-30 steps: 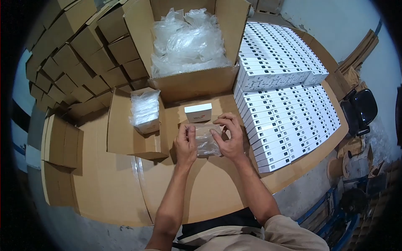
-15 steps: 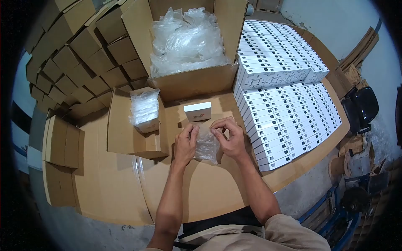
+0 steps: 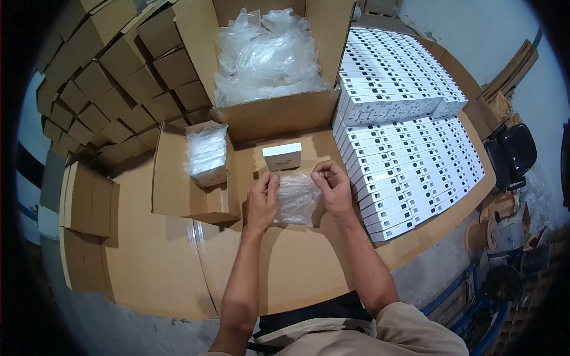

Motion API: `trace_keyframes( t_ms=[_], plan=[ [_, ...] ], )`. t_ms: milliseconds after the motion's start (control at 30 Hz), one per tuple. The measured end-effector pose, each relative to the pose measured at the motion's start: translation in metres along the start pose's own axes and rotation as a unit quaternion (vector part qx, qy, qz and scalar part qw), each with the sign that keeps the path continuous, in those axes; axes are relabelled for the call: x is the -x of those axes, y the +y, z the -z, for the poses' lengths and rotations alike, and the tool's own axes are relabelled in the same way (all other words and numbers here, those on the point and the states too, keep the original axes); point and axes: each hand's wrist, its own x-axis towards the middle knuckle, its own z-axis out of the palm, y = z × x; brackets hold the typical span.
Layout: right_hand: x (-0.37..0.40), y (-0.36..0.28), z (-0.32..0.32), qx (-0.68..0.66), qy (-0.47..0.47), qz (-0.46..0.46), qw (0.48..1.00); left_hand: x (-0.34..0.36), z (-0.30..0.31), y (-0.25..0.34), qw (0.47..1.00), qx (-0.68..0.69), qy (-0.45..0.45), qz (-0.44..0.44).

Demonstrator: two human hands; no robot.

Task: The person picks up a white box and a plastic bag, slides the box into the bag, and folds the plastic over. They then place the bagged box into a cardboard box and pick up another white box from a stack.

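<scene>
A clear plastic bag (image 3: 297, 199) is stretched between my two hands above the cardboard surface. My left hand (image 3: 262, 200) pinches its left upper edge between thumb and fingers. At the opposite side, my right hand (image 3: 333, 187) is closed on the bag's right upper edge. Just beyond the bag stands a small white box (image 3: 282, 156) with a small red mark on its front; neither hand touches it.
A large carton (image 3: 276, 115) heaped with clear plastic bags (image 3: 267, 59) stands at the back. Left of my hands, an open carton (image 3: 172, 196) holds plastic-wrapped boxes (image 3: 206, 155). Stacked white boxes (image 3: 409, 172) fill the right side. Brown cartons (image 3: 119, 77) are piled at far left.
My right hand has moved right, away from my left, and the bag between them is now spread wider. My left hand and the white box have hardly shifted.
</scene>
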Motion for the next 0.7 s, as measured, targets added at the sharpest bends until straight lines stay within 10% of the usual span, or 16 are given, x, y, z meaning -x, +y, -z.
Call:
trace_keyframes(
  t_ms=[700],
  plan=[
    [0.015,-0.006,-0.029,0.262,0.025,0.059,0.963,0.005,-0.015,0.007,0.96,0.165,0.224,-0.002]
  ],
)
